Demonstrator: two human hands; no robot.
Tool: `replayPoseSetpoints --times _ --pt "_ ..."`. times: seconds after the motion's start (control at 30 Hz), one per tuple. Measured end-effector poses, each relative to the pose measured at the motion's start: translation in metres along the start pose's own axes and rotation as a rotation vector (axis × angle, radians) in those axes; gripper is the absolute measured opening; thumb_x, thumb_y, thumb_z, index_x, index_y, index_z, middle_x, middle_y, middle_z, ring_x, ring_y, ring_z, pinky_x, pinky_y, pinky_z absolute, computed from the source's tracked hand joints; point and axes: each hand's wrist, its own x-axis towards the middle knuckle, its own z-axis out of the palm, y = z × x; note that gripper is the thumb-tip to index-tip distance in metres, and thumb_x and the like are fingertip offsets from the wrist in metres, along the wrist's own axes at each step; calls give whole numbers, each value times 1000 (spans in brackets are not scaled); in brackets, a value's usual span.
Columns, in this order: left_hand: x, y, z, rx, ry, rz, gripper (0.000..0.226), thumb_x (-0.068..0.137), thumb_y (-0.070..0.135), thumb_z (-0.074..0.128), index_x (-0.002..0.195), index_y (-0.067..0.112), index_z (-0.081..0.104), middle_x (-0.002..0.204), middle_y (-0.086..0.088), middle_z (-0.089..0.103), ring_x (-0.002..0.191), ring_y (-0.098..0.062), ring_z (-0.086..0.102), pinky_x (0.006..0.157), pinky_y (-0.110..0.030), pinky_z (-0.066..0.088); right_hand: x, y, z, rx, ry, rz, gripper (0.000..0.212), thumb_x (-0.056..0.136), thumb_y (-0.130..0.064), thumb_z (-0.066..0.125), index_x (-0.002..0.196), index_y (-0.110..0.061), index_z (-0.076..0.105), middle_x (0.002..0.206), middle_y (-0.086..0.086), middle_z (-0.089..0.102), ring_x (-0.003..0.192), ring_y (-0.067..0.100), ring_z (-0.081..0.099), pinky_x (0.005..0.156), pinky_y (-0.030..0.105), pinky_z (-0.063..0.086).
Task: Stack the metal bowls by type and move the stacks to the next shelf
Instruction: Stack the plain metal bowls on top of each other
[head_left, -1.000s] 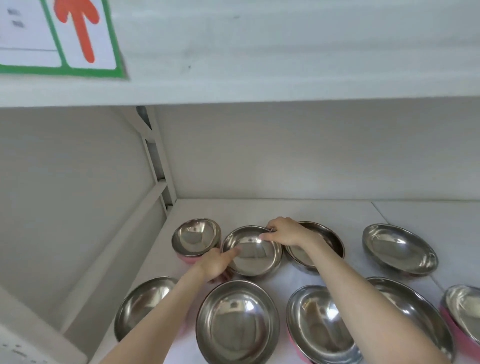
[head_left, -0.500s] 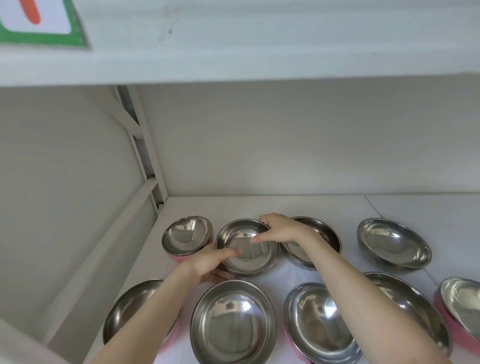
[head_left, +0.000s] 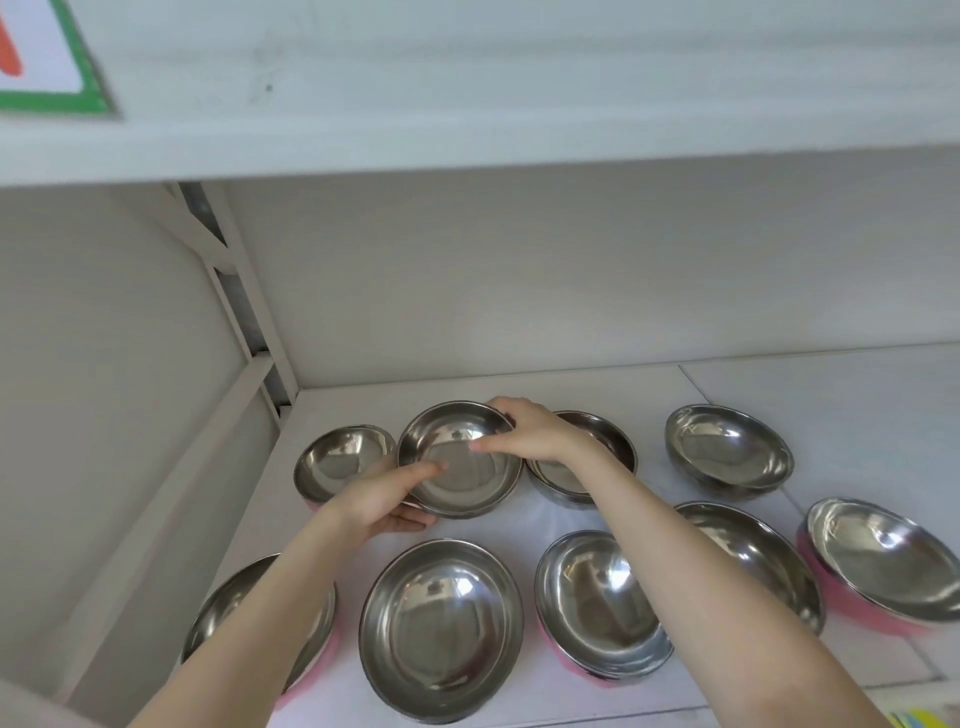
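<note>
Several metal bowls lie on the white shelf (head_left: 597, 389). A plain steel bowl (head_left: 457, 462) in the back row is tilted up off the shelf between both hands. My left hand (head_left: 384, 499) grips its near left rim, thumb inside and fingers underneath. My right hand (head_left: 524, 431) pinches its far right rim. Left of it sits a small bowl with a pink outside (head_left: 340, 460). Right of it, partly behind my right wrist, is another steel bowl (head_left: 587, 457).
Further bowls: one steel at the back right (head_left: 727, 449), a pink-sided one at the far right (head_left: 883, 561), and a front row of steel (head_left: 441, 629), pink-sided (head_left: 597, 608) and pink-sided (head_left: 249, 613) bowls. A shelf board (head_left: 467, 78) overhangs; a post (head_left: 244, 301) stands left.
Both hands have closed on the middle back bowl and lifted it, tilting it up off the shelf. The camera has dipped slightly.
</note>
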Motion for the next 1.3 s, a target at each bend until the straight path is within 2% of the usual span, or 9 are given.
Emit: replayPoseSetpoints --times 0.13,0.27,0.47,0.67,0.87,1.0,1.1,1.23,1.3 --pt "-12 10 9 13 -8 30 40 87 33 72 119 18 54 98 -15 69 76 -27 71 90 -45 58 -17 0 -9 36 33 -17 46 76 -46 72 116 -25 61 113 -8 65 104 14 59 85 30 45" --pt "-25 23 23 33 37 94 46 87 34 72 122 13 50 98 -14 67 76 -27 69 86 -43 60 -32 4 -24 13 83 -37 49 78 -48 70 119 -25 59 116 -7 65 104 14 59 82 29 44" --pt "-51 41 62 94 88 148 50 87 38 71 124 15 48 105 -9 64 80 -27 69 88 -42 59 -63 16 -51 17 139 -46 54 78 -48 70 125 -25 57 123 -5 62 111 16 57 97 35 46" --pt "-78 48 113 79 154 165 43 88 37 69 114 25 37 99 -3 60 82 -28 68 95 -45 56 -105 36 -75 20 148 -28 55 77 -51 69 123 -24 58 121 -4 62 111 17 57 89 32 46" --pt "-106 52 163 141 141 175 45 90 40 68 121 17 46 97 -7 65 76 -24 69 79 -34 59 -157 59 -97 19 175 -26 58 79 -49 68 128 -21 55 129 -3 60 117 18 55 95 34 44" --pt "-117 54 191 151 80 189 34 88 41 69 111 22 52 102 -8 67 69 -23 67 85 -41 58 -190 74 -111 30 212 7 49 78 -47 69 119 -23 59 120 -4 63 110 17 58 91 33 46" --pt "-120 51 211 178 53 186 42 84 46 70 115 24 54 109 -9 68 69 -21 66 79 -37 58 -211 87 -119 27 234 32 45 77 -48 69 113 -23 61 113 -6 64 105 16 59 90 34 47" --pt "-123 48 242 199 65 140 51 84 50 68 123 23 51 111 -5 65 70 -18 68 71 -31 57 -237 103 -127 35 218 47 55 76 -46 68 123 -20 59 123 -2 64 114 17 58 101 39 44" --pt "-123 45 256 202 86 125 53 84 51 68 125 22 51 112 -5 64 73 -20 70 76 -34 60 -244 112 -130 1 212 44 68 68 -57 64 127 -25 57 128 -5 62 119 17 56 104 40 43"
